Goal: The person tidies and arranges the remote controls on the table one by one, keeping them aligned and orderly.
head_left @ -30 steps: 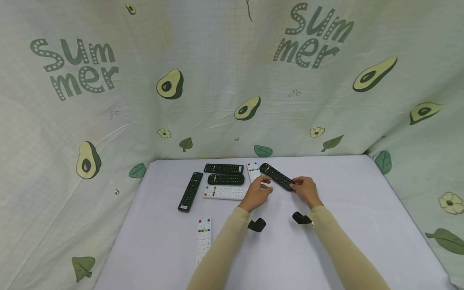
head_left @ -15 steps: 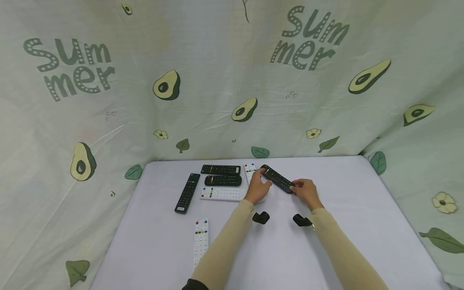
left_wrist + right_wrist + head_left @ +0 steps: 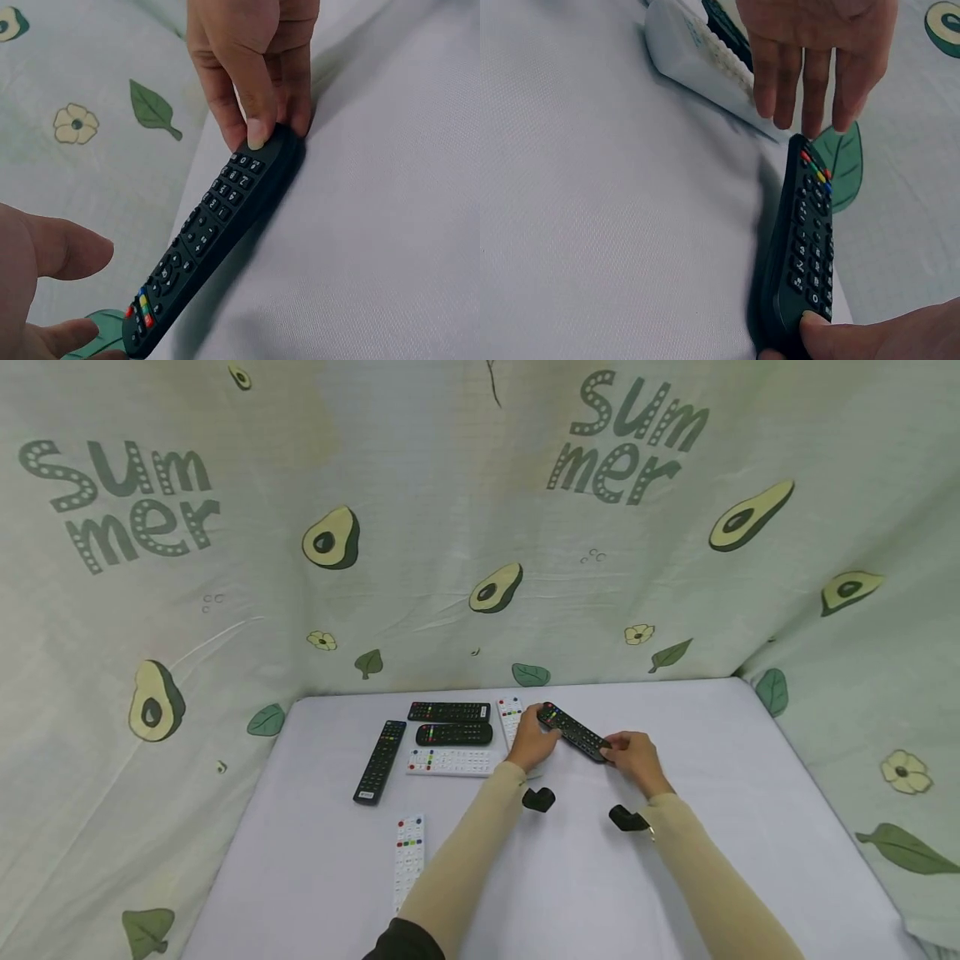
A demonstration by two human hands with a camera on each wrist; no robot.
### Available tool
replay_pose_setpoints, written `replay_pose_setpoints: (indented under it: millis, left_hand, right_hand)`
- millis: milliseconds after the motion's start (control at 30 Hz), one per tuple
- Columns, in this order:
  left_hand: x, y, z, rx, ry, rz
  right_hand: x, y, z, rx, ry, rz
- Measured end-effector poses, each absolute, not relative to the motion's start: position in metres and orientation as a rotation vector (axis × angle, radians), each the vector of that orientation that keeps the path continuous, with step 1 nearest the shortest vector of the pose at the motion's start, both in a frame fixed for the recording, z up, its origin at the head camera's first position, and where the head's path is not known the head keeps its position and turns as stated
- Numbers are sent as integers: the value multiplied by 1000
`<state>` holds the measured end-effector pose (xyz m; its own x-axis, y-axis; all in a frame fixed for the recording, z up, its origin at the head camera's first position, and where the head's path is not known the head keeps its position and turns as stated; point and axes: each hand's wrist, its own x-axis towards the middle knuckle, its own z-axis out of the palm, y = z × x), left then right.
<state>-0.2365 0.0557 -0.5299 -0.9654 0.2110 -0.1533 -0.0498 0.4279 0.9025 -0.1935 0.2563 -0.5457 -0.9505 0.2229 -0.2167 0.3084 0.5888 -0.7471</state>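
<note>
My right hand [image 3: 633, 760] pinches the near right end of a black remote control [image 3: 573, 732], thumb on its face in the left wrist view. The remote slants across the table, its coloured buttons at the far left end. By that end is my left hand [image 3: 532, 742], its fingers [image 3: 821, 90] extended and its thumb apart from them. In the right wrist view those fingertips come right up to the remote's end. A white remote [image 3: 509, 714] lies just left, partly hidden behind the left hand.
Two black remotes, one farther back [image 3: 450, 711] and one in front [image 3: 454, 734], lie above a sideways white remote [image 3: 450, 763]. Another black remote [image 3: 379, 762] slants at the left. Nearer me, a white remote [image 3: 409, 852] is partly covered by the left sleeve. Patterned cloth [image 3: 420, 527] hangs behind the table.
My left hand has moved forward to the far end of the black remote, its fingers reaching further out. The right hand keeps its pinch. The head view has shifted slightly.
</note>
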Motion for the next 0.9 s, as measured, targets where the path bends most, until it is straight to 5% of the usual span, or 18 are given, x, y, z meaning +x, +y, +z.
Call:
replay_pose_setpoints:
  millis: [900]
  left_hand:
    - [-250,57,-532,94,2409,1759]
  right_hand:
    - [-180,265,-563,271,2773,-1387]
